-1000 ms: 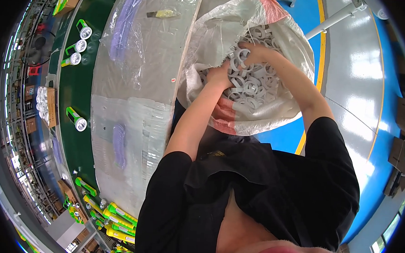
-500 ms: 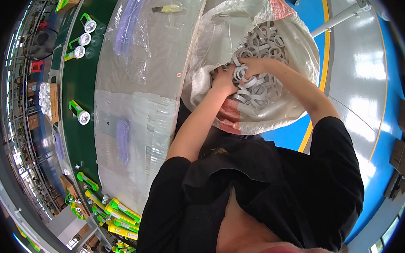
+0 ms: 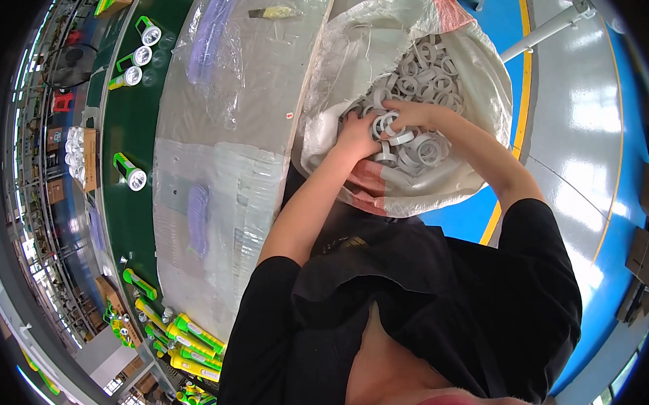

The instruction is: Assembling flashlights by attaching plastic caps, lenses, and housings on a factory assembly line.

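Observation:
A white woven sack (image 3: 347, 50) with reddish bands stands open in front of me, filled with many light-grey plastic rings (image 3: 423, 76). Both my hands are inside its mouth, among the rings. My left hand (image 3: 357, 137) has its fingers curled around a few rings at the sack's left side. From the right, my right hand (image 3: 411, 115) reaches in, fingers closed on rings (image 3: 386, 123) bunched between the two hands. Some fingertips are hidden by the rings.
Left of the sack runs a worktop (image 3: 265, 75) covered in clear film, with a yellow-handled tool (image 3: 273, 13) on it. Beyond lies a green belt (image 3: 129, 225) carrying flashlights (image 3: 129, 172). More yellow-green flashlights (image 3: 196, 335) lie at lower left. A metal post (image 3: 546, 34) stands right.
My right hand has shifted slightly right and down among the rings. Loose rings below the hands lie differently. The whole view has shifted a little.

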